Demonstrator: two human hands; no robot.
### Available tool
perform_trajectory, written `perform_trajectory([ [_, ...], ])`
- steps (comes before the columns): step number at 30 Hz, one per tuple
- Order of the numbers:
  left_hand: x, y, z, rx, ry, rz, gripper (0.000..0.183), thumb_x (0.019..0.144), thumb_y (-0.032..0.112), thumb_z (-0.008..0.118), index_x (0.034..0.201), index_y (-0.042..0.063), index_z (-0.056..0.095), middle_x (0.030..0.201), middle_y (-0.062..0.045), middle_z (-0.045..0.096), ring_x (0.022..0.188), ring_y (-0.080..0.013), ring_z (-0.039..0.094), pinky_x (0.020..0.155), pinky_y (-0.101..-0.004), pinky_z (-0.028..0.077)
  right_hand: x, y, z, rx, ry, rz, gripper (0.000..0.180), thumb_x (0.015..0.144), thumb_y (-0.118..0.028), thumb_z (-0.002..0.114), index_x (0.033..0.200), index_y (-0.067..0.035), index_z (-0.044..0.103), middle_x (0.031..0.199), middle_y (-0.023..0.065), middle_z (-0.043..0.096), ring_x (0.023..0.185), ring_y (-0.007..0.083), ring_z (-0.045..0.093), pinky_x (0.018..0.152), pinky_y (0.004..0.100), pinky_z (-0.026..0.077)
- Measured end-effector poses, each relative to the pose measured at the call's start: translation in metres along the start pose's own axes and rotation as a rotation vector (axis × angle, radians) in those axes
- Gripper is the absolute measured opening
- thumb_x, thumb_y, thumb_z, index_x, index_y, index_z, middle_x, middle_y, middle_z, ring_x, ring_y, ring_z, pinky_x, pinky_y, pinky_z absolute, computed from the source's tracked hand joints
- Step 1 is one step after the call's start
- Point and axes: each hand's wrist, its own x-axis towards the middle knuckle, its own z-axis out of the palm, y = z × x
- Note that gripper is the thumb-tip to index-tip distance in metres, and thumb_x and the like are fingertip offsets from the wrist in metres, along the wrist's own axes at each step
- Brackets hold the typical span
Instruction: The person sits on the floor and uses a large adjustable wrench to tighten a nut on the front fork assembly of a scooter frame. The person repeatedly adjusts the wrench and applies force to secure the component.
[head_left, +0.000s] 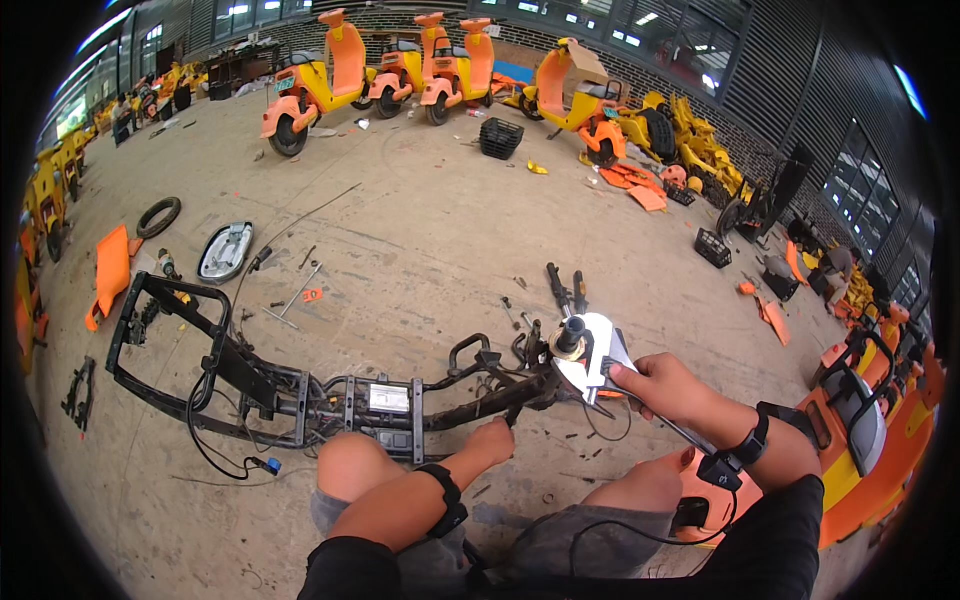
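Observation:
A black scooter frame (322, 397) of metal tube lies across the floor before me, with cables and a silver box (388, 398) on it. My left hand (491, 440) is closed around a dark part near the frame's down tube, mostly hidden by the fingers. At the frame's right end, a pale metal tool (598, 337) with a rounded head lies around or beside the dark steering tube (573, 330). My right hand (651, 381) grips this tool, thumb on top; its exact kind is unclear. A long metal bar (686, 435) runs beneath my right forearm.
Beyond the frame lie a T-handle wrench (301, 285), a silver tray-like part (226, 252), a cordless drill (166, 262), an orange panel (112, 266) and a tire (159, 217). A black crate (501, 138) and several scooters stand farther off. Orange scooter bodies (885, 480) are close on my right.

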Motion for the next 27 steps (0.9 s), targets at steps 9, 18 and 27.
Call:
perform_trajectory([
  [9,0.002,-0.004,0.001,0.011,0.009,0.036,0.043,0.100,0.029,0.048,0.119,-0.010,0.050,0.099,-0.025,0.068,0.090,-0.0428,0.067,0.077,-0.0525,0.054,0.011,-0.012,-0.009,-0.162,0.032,0.009,0.069,0.088,-0.065,0.063,0.074,0.003,0.068,0.059,0.0057,0.059,0.047,0.0120,0.054,0.045,0.0283,0.043],
  [18,0.004,-0.007,0.007,-0.024,0.077,0.048,0.041,0.098,0.032,0.052,0.111,-0.007,0.053,0.096,-0.028,0.068,0.089,-0.0455,0.065,0.079,-0.0532,0.051,0.011,-0.005,-0.010,0.007,-0.018,-0.006,0.060,0.099,-0.053,0.054,0.082,0.004,0.066,0.060,0.0055,0.059,0.048,0.0115,0.054,0.047,0.0271,0.043],
  [27,0.001,-0.002,0.002,-0.012,0.037,0.033,0.042,0.099,0.030,0.048,0.119,-0.008,0.051,0.104,-0.027,0.068,0.095,-0.0443,0.065,0.082,-0.0529,0.052,0.022,-0.005,-0.012,-0.204,0.022,-0.029,0.068,0.092,-0.062,0.059,0.071,0.002,0.066,0.054,0.0072,0.058,0.045,0.0138,0.055,0.046,0.0302,0.046],
])
